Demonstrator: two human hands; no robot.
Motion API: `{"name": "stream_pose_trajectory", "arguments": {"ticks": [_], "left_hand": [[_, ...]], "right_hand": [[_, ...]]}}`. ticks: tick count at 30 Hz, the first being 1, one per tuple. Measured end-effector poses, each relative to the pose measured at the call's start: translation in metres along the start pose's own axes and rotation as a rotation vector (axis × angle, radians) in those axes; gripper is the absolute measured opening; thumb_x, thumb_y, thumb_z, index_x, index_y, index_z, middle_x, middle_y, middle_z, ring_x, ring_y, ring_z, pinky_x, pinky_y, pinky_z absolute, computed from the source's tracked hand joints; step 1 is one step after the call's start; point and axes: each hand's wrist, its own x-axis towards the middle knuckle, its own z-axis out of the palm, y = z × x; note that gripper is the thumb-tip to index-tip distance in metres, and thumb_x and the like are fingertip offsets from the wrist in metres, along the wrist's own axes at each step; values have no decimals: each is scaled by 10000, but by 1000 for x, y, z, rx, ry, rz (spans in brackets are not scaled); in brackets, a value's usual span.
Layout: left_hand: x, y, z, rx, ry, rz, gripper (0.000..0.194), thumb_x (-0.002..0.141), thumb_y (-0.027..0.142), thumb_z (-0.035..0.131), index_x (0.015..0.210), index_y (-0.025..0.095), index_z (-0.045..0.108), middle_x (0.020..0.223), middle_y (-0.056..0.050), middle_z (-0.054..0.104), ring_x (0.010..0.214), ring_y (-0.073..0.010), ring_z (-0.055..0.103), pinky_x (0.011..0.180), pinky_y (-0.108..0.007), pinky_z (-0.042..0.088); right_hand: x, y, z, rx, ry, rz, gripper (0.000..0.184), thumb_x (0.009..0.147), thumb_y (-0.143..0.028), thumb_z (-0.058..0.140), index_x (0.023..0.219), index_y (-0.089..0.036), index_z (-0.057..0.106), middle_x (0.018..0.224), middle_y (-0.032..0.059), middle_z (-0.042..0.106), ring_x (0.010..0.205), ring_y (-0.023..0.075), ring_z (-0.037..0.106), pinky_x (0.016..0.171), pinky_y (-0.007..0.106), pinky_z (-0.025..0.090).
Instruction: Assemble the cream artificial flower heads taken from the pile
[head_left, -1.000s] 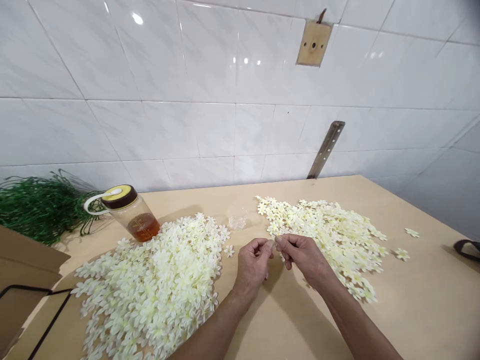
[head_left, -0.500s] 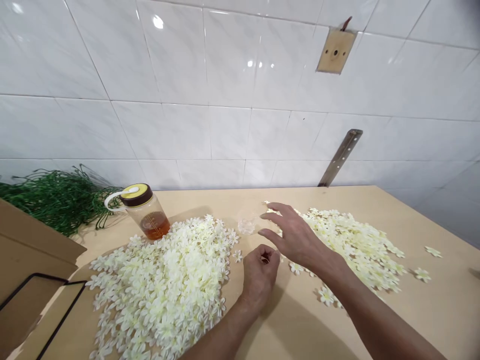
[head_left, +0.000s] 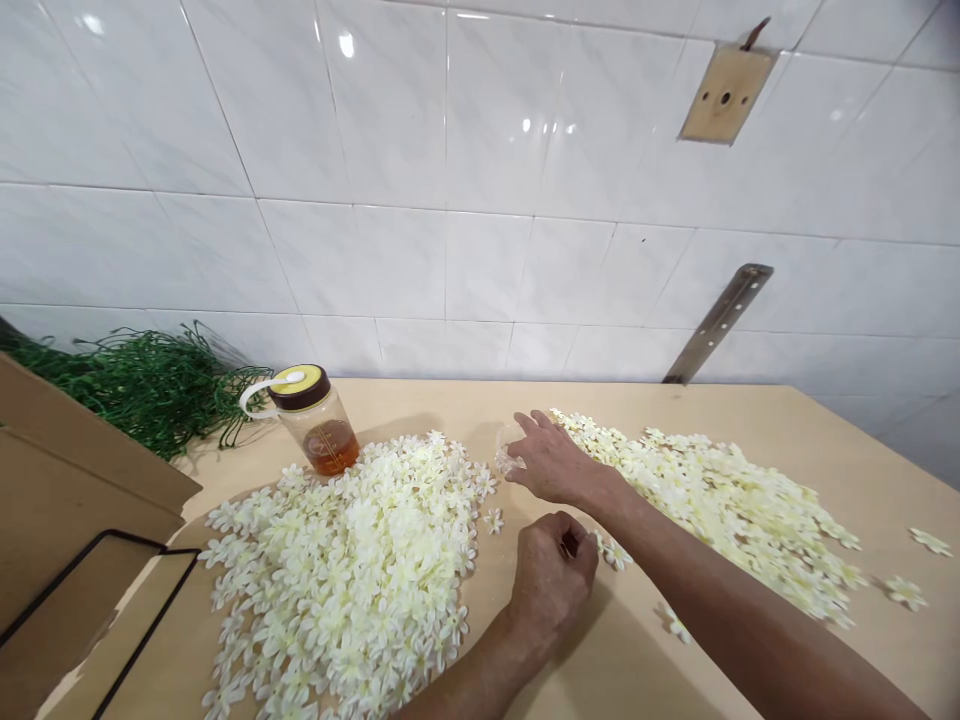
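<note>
Our open right hand [head_left: 551, 462] reaches over the clear dish [head_left: 505, 446], partly hiding it; our left hand [head_left: 553, 572] is closed, contents unclear. Our right forearm crosses the right flower pile [head_left: 739, 500]; a bottle [head_left: 322, 430] stands behind the left flower pile [head_left: 375, 560].

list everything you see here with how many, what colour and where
loose white-yellow flower heads: many, left heap and right heap, a few strays between and at far right
small clear plastic container: one, colourless, between the heaps, at the right hand
clear bottle with brown-yellow lid: one, amber liquid, behind left heap
wiry plastic-looking stems: one bunch, green, back left
cardboard: brown, left edge
thin bent rod: black, by the cardboard
slotted metal strip: one, grey-brown, against wall
square wall plate: one, tan, upper right
tiled wall: white-grey, behind
wooden-looking table: one, light tan, below
left hand: one, lower centre
right hand: one, above it
</note>
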Motion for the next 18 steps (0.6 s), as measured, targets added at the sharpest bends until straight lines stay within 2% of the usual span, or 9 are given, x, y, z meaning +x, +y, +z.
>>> {"name": "stream_pose_trajectory", "arguments": {"ticks": [4,6,7,9,10,12,14,16,18], "left_hand": [[0,0,0,-27,18,-11,147,781,188,546,642,166,588,579,13,549,545,-111,463,530,-223,352],[1,1,0,-53,36,-18,161,794,228,569,650,162,599,582,14,550,550,-108,462,532,-221,358],[2,1,-1,-76,51,-25,175,799,253,581,652,160,602,586,16,548,553,-106,462,534,-218,363],[5,3,-2,-142,81,-55,217,803,314,606,651,159,595,582,24,530,533,-95,452,516,-209,367],[6,3,-3,-183,94,-83,243,802,349,615,652,160,587,574,31,515,503,-86,439,489,-204,361],[10,5,-6,-262,113,-160,294,797,423,621,668,164,572,561,46,488,416,-64,389,410,-197,323],[14,5,-7,-327,127,-213,315,786,463,626,698,165,573,573,54,487,358,-46,345,349,-191,281],[15,5,-8,-355,136,-215,312,777,462,635,713,162,579,585,56,491,341,-37,332,325,-185,264],[15,3,-8,-333,132,-187,301,783,448,629,704,162,574,581,57,487,342,-36,336,324,-182,264]], "right_hand": [[-10,5,-11,59,15,-7,357,829,-405,656,1125,-209,695,1460,156,396,1332,385,324,1010,519,345],[-20,13,-21,188,95,-6,394,840,-449,630,1150,-210,676,1449,142,429,1331,357,355,1024,493,343],[-27,18,-26,260,185,7,378,846,-458,617,1129,-216,678,1404,128,487,1283,331,426,1007,465,369],[-43,30,-32,405,373,125,292,875,-456,572,980,-215,700,1143,96,661,1036,265,597,874,392,461],[-52,36,-31,464,452,239,311,884,-478,547,872,-208,701,963,83,700,889,243,629,798,375,482],[-70,45,-23,619,533,449,402,867,-555,537,779,-190,683,743,67,678,724,223,622,705,367,493],[-86,49,-4,970,465,459,478,881,-592,496,815,-160,691,809,94,689,752,212,637,696,344,515],[-96,47,18,1310,311,437,510,853,-620,527,948,-144,686,929,121,683,805,214,646,659,326,531],[-102,43,39,1452,209,415,479,822,-611,583,924,-152,673,825,76,660,726,179,626,577,280,506]]}}
